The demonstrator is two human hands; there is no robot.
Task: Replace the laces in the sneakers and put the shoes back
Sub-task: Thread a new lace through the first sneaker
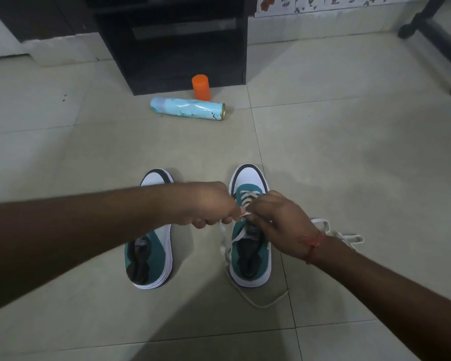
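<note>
Floor tiles [349, 157] are carrying everything, and a dark cabinet [172, 43] is standing at the far edge. Two teal and white sneakers are sitting side by side, toes pointing away: the left sneaker [151, 256] is showing no lace where it is visible, while the right sneaker [250, 259] is being threaded. A pale blue spray can [188, 108] is lying on its side beyond them, with an orange cap [201, 87] standing upright just behind it.

Both hands are meeting over the right sneaker's eyelets. The left hand [208, 204] is curling its fingers around the white lace [248, 198], and the right hand [279, 220] is pinching the lace tip against it. Loose lace is trailing on the floor on both sides of that sneaker.

My guess is that the tip could miss its eyelet or fray if pushed at an angle, and the slack could snag underfoot (or end up uneven between sides).

A small patch is sitting on each tongue, but its writing is too blurred to read; the can's print is likewise unreadable.
</note>
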